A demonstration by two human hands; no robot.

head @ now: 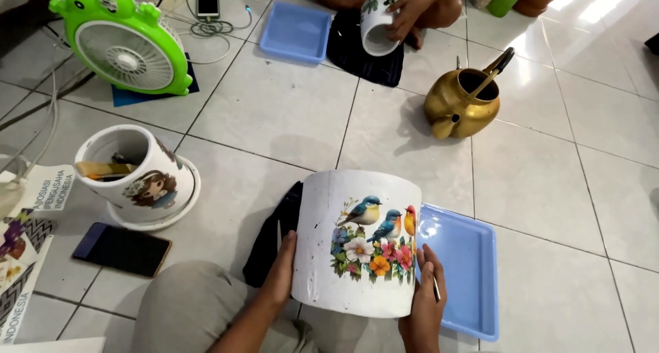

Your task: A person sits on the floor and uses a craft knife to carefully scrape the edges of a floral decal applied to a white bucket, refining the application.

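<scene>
Head view: our left hand (280,274) and right hand (427,298) grip the sides of a white pot (357,243) painted with birds and flowers. The right hand also pinches a thin brush (435,289); a blue tray (463,271) lies just beside.

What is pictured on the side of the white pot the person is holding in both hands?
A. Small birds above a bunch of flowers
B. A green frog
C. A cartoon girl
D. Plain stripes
A. The white pot, held between the left hand and right hand, shows little blue and orange birds perched over colourful flowers.
</scene>
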